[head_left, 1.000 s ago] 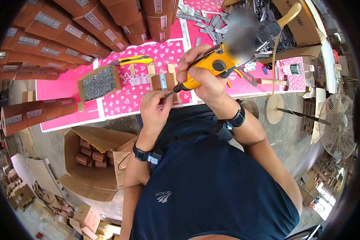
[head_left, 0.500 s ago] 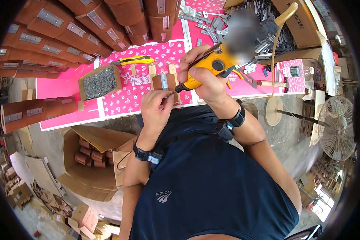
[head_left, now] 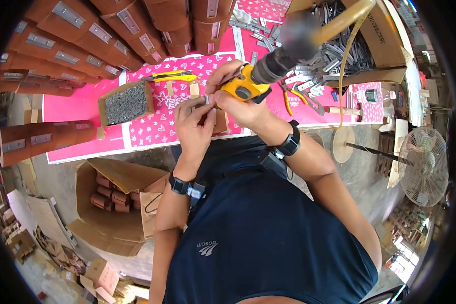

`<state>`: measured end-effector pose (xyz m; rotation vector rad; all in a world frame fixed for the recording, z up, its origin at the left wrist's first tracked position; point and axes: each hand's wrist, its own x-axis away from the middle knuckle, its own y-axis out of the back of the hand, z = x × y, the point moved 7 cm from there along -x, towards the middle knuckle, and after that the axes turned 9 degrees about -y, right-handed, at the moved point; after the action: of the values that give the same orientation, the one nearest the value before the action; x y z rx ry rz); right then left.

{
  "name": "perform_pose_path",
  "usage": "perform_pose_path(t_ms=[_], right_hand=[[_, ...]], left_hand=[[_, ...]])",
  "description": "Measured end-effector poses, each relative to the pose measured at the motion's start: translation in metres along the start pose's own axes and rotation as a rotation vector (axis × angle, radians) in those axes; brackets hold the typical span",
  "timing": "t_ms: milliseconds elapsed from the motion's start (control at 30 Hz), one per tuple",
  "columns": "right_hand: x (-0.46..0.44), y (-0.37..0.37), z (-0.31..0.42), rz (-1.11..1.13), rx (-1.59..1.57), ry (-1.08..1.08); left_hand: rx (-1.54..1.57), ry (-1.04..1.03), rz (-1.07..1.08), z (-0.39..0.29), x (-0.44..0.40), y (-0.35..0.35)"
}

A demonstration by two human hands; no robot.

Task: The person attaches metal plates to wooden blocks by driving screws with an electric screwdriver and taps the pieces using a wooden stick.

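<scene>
My right hand (head_left: 248, 109) is wrapped around a yellow electric screwdriver (head_left: 244, 85), its hose end pointing up to the right and its tip down at the work. Below the tip lies a brown curved piece (head_left: 221, 121), largely covered by my hands. A narrow metal plate (head_left: 210, 100) shows between my fingers on that piece. My left hand (head_left: 192, 126) is beside the tip, thumb and fingers pinched close to the plate. Whatever is in that pinch is too small to make out.
A small box of screws (head_left: 125, 104) and a yellow utility knife (head_left: 174, 76) lie to the left. Stacked brown pieces (head_left: 121, 30) stand behind. To the right are pliers (head_left: 294, 96), a hammer (head_left: 342, 110), a carton of metal plates (head_left: 385, 38) and a floor fan (head_left: 424, 164).
The screwdriver has moved from the near end of the brown piece toward its far end and turned. My left hand has shifted the same way, staying near the tip.
</scene>
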<state>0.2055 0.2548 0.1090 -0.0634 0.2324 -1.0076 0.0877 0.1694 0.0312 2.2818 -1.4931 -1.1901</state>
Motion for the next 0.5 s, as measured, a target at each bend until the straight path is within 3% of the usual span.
perform_pose_path(t_ms=[500], right_hand=[[-0.025, -0.008, -0.016, -0.006, 0.014, -0.082]], left_hand=[[0.150, 0.185, 0.011, 0.027, 0.002, -0.014]])
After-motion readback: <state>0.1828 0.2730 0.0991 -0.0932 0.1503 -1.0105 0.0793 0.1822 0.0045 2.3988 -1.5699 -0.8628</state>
